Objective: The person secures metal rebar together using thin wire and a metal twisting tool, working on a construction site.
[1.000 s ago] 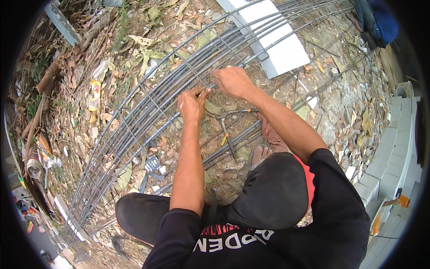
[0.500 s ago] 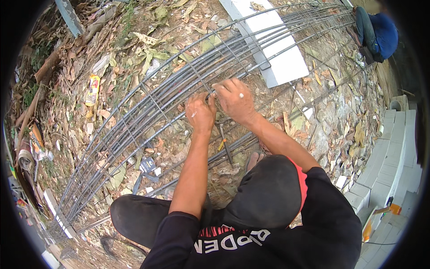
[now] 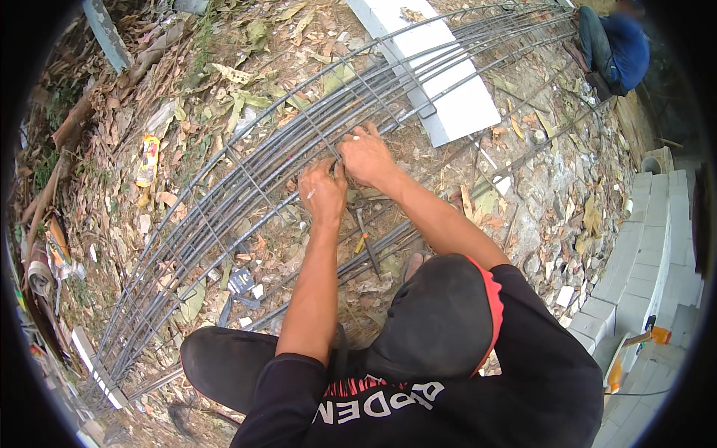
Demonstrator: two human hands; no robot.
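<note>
A long cage of grey steel bars (image 3: 239, 172) with crosspieces lies diagonally across the leaf-strewn ground. My left hand (image 3: 323, 190) is closed at the cage's near bar, fingers curled round it beside a crosspiece. My right hand (image 3: 367, 155) is closed at the same bar, just above and right of the left one; its fingertips and whatever they pinch are hidden. Below my hands lies a cutting tool (image 3: 367, 246) with orange-and-dark handles, near more loose bars (image 3: 388, 240). My bent knees are in front of me.
A white board (image 3: 452, 104) lies under the far part of the cage. A co-worker in blue (image 3: 620, 52) squats at the top right. Grey blocks (image 3: 646, 209) line the right side. Branches (image 3: 71, 131) and litter are at the left, a white strip (image 3: 97, 366) at the lower left.
The view has shifted slightly, bringing more of the co-worker into sight. My right hand dipped towards the left hand, then rose a little again along the bar. Both stay at the cage.
</note>
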